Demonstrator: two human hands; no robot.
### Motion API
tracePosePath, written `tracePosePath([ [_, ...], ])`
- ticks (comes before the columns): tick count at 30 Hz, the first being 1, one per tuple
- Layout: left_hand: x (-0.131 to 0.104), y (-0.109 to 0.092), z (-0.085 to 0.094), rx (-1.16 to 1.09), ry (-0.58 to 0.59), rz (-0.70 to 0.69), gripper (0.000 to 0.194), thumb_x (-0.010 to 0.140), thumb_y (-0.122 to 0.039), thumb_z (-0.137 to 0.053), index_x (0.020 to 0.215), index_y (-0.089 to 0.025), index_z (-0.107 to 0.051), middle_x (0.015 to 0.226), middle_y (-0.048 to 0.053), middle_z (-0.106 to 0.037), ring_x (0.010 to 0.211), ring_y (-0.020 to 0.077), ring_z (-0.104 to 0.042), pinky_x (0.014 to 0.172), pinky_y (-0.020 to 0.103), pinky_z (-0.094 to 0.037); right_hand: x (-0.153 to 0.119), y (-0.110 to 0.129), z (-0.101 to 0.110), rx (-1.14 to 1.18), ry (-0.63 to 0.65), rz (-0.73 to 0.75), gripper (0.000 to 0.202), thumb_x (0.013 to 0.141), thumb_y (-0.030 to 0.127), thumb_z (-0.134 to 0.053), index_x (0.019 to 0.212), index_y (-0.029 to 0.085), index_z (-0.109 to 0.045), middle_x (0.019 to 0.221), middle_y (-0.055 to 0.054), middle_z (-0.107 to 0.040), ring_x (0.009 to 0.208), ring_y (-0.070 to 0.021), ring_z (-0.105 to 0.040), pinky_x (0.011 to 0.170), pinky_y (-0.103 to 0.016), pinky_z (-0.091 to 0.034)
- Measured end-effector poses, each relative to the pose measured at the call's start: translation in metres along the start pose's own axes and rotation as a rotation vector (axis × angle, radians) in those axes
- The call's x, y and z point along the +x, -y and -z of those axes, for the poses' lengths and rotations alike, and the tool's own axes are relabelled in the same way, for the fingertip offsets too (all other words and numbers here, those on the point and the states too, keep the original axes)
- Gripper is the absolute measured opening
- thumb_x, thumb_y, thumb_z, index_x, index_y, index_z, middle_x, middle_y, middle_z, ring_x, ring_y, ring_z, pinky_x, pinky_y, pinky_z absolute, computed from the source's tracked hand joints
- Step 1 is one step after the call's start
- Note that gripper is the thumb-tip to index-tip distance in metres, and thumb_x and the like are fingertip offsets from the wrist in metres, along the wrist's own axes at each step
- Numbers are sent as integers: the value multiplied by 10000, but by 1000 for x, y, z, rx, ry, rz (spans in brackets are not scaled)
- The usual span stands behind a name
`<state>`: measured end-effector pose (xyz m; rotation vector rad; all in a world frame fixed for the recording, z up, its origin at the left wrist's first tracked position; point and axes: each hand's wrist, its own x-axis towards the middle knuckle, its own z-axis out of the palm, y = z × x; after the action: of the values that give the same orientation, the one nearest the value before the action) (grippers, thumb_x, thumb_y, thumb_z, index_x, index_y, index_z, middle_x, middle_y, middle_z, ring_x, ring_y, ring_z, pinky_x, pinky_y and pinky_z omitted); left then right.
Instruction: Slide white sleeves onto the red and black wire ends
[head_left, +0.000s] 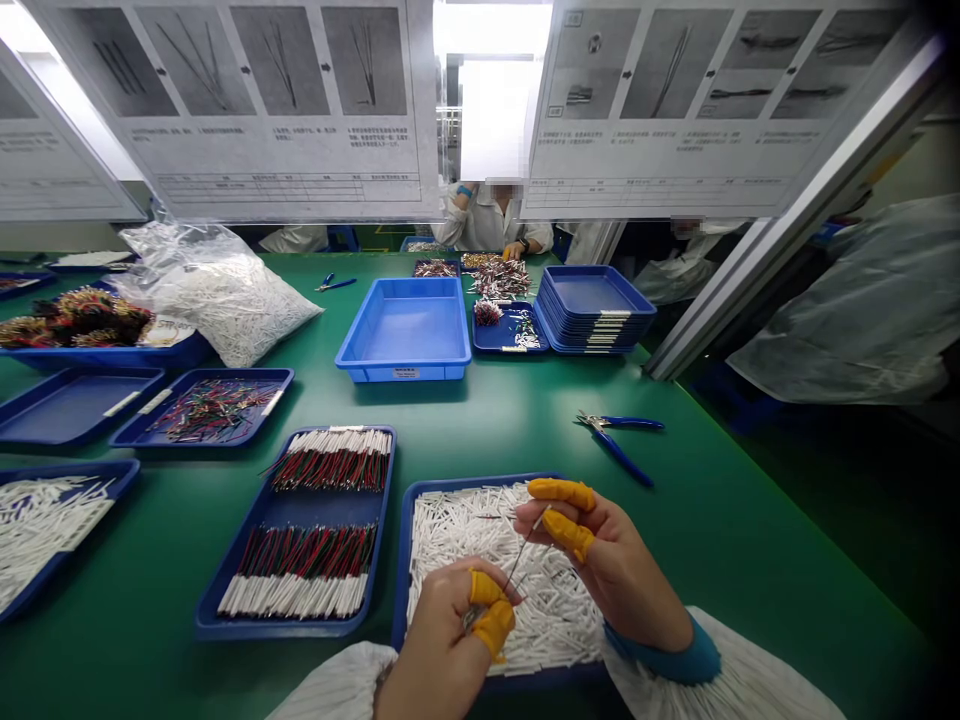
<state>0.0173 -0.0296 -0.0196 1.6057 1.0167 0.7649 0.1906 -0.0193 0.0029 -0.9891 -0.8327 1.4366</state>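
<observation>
Yellow finger cots cover the thumb and index finger of both hands. My left hand (457, 625) is closed in a pinch on the lower end of some thin dark wires (519, 562). These wires slant up to my right hand (611, 545), whose thumb and fingers are closed around their upper end. A small whitish piece shows at the right fingertips, too small to make out. Below both hands lies a blue tray (406, 550) full of short white tubes (457, 520). How many wires I hold cannot be seen.
Left of me, a blue tray (289, 510) holds two rows of red, green and black wires with white ends. Blue-handled cutters (619, 440) lie at right. Behind stand a blue bin (405, 372), stacked trays (596, 310) and a bag (247, 300). A person (491, 220) sits opposite.
</observation>
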Motion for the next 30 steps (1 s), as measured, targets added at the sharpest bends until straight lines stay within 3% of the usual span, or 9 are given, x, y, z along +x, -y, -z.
tracePosePath([
  [9, 1, -3, 0, -3, 5, -22, 121, 723, -94, -526, 722, -149, -634, 777, 76, -640, 740, 205, -586, 705, 316, -435, -2, 1, 0, -5, -24, 17, 191, 697, 281, -710, 872, 211, -680, 814, -56, -736, 812, -233, -671, 764, -391, -524],
  [16, -1, -2, 1, 30, -21, -10, 126, 721, -102, -548, 739, -169, -653, 825, 83, -656, 789, 227, -585, 736, 328, -440, -1, -2, -1, -179, 120, -57, 176, 712, 243, -698, 878, 193, -664, 781, -58, -732, 795, -214, -664, 807, -397, -491],
  [19, 1, -5, 1, -24, -47, -33, 116, 729, -119, -547, 732, -158, -657, 804, 86, -654, 753, 218, -599, 701, 307, -457, 0, -2, 0, -215, 197, -18, 223, 704, 244, -706, 918, 204, -657, 881, -68, -707, 903, -229, -631, 850, -398, -469],
  [22, 3, -9, 1, -65, -67, -42, 115, 738, -137, -543, 713, -140, -655, 760, 85, -643, 685, 199, -599, 636, 275, -460, 0, -3, 0, -219, 187, 22, 191, 710, 263, -698, 892, 210, -669, 932, -69, -677, 972, -231, -593, 882, -378, -443],
  [26, 4, -9, 1, -54, -76, -31, 137, 760, -188, -551, 697, -134, -660, 762, 91, -633, 670, 197, -586, 618, 271, -454, 0, -6, -2, -227, 157, -17, 97, 698, 255, -702, 786, 214, -697, 804, -47, -666, 827, -203, -611, 772, -333, -483],
  [30, 4, -6, 0, -54, -93, -32, 121, 752, -188, -564, 741, -135, -671, 793, 96, -641, 710, 208, -588, 658, 282, -449, 0, -12, -5, -193, 205, -24, 62, 663, 233, -723, 719, 210, -712, 744, -27, -635, 725, -172, -585, 657, -281, -486],
])
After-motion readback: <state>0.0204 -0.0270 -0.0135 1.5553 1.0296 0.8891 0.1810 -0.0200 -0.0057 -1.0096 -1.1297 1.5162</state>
